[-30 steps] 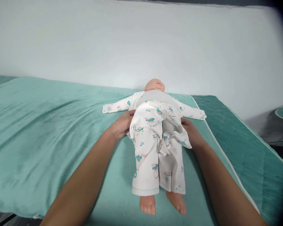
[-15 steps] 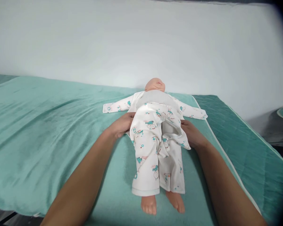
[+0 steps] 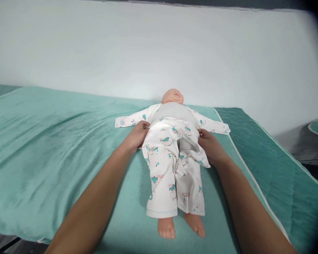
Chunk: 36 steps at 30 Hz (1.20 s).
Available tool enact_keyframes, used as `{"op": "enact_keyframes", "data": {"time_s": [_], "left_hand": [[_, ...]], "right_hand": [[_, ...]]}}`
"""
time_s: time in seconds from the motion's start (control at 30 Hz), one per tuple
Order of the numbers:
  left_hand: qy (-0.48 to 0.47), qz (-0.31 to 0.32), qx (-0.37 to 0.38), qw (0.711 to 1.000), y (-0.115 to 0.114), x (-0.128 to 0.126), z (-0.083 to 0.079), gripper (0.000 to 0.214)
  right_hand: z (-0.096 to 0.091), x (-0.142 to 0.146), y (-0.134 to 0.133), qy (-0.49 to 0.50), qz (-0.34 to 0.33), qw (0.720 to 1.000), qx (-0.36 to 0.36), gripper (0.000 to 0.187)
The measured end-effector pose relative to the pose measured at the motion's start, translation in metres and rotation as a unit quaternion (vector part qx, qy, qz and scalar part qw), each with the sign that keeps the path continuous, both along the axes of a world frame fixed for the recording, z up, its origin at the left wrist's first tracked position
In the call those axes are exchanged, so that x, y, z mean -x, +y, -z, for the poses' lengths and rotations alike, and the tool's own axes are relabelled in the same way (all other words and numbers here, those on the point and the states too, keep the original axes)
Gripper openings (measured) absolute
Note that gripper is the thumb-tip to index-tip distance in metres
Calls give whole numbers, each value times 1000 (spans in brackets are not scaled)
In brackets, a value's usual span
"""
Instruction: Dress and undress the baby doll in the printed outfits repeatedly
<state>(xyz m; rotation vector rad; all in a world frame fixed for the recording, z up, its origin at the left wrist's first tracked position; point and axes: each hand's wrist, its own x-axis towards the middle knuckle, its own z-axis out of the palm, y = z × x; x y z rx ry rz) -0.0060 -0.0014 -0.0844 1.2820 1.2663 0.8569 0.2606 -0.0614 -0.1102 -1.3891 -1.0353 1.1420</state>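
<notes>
A baby doll (image 3: 172, 96) lies on its back, head towards the wall, arms spread and bare feet (image 3: 166, 228) pointing at me. It wears a white long-sleeved top (image 3: 172, 110) and white printed trousers (image 3: 161, 169), whose waistband reaches its belly. At the left side of the waist, my left hand (image 3: 138, 137) is closed at the trouser edge, with its fingertips partly tucked behind the cloth. My right hand (image 3: 210, 145) holds the opposite side of the waist, its fingers bent and partly hidden. A loose fold of cloth sticks out by the right hip.
A light green sheet (image 3: 55, 158) with wrinkles on the left covers the bed. Beyond its white-edged right border lies a darker green quilted pad (image 3: 267, 158). The white wall (image 3: 148, 49) rises right behind the doll's head.
Both hands have slid a little up the doll's sides towards its chest, and the trouser waist has come up at the sides. The view has shifted slightly.
</notes>
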Motion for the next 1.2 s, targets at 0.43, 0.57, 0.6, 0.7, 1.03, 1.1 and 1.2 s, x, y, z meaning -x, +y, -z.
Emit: {"op": "enact_keyframes", "data": {"time_s": [0.43, 0.57, 0.6, 0.7, 1.03, 1.1, 1.2], "left_hand": [[-152, 139, 61, 977, -4, -11, 0, 38], [-172, 126, 67, 975, -2, -15, 1, 35], [-172, 124, 66, 975, -2, -16, 1, 35], [-175, 126, 61, 975, -2, -17, -1, 43], [-161, 123, 39, 979, -5, -10, -4, 45], [-160, 143, 39, 976, -4, -7, -4, 46], [-157, 166, 42, 973, -3, -3, -4, 52]], "right_hand": [[-11, 11, -1, 5, -13, 999, -32, 45], [-8, 9, 1, 11, -14, 998, -55, 43], [-9, 9, 1, 10, -14, 998, -60, 41], [-11, 9, 1, 3, -13, 996, -83, 36], [-17, 12, -5, 70, -51, 993, -77, 35], [-19, 13, -5, 52, -49, 994, -78, 34], [-20, 14, -6, -7, -49, 995, -92, 37]]}}
